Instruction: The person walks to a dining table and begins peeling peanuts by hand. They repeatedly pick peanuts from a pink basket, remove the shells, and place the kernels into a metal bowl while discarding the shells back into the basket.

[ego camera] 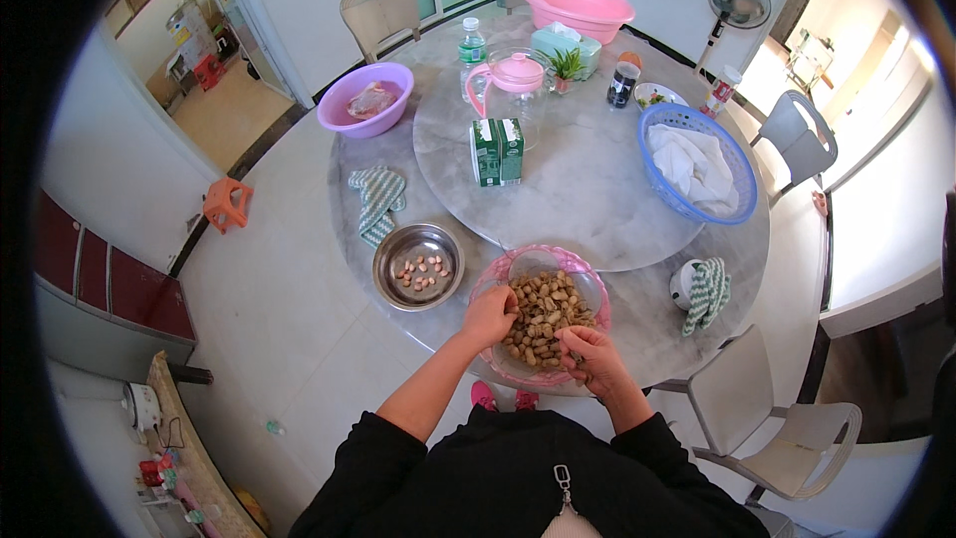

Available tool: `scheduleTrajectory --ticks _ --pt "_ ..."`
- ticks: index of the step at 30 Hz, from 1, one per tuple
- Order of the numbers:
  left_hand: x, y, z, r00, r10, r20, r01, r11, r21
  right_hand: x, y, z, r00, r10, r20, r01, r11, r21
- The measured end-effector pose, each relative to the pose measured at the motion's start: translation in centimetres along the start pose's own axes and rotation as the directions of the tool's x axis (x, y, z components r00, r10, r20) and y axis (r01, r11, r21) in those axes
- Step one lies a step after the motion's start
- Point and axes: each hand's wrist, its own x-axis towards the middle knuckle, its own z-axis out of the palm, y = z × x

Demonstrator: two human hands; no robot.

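Note:
A pink, scallop-edged basket [603, 299] stands at the near edge of the round table, heaped with unshelled peanuts [549, 306]. My left hand [491, 316] reaches over its left side, fingertips curled down at the heap; whether they hold anything is hidden. Over the near right side, my right hand [594, 360] has its fingers pinched together, with a brownish peanut shell [576, 357] partly visible between them. Left of the basket sits a stainless steel bowl [385, 280], where several shelled pink peanut kernels [423, 272] lie on the bottom.
A green-striped cloth [379, 202] lies behind the steel bowl; another [709, 295] drapes a white object at right. The turntable [567, 224] bears green cartons [497, 153], a pink-lidded pitcher [515, 75] and a blue basket [650, 164] with white cloth. A chair [736, 396] stands near right.

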Motion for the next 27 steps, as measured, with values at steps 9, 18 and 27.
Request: scheduleTrajectory --ticks 9,18,27 --pt "-2.4 2.4 -1.4 0.992 -0.082 0.098 0.127 0.642 -0.756 0.4 -0.1 1.2 0.997 -0.074 0.031 0.078 0.986 -0.147" --pt "-4.1 3.9 -2.0 0.999 -0.017 0.052 0.048 0.723 -0.69 1.1 -0.2 3.2 0.999 -0.021 -0.037 0.019 0.999 -0.046" --pt "-4.9 4.9 -2.4 0.97 0.187 -0.157 -0.244 0.763 -0.598 1.2 0.3 2.3 0.987 -0.037 0.154 0.021 0.995 0.102"
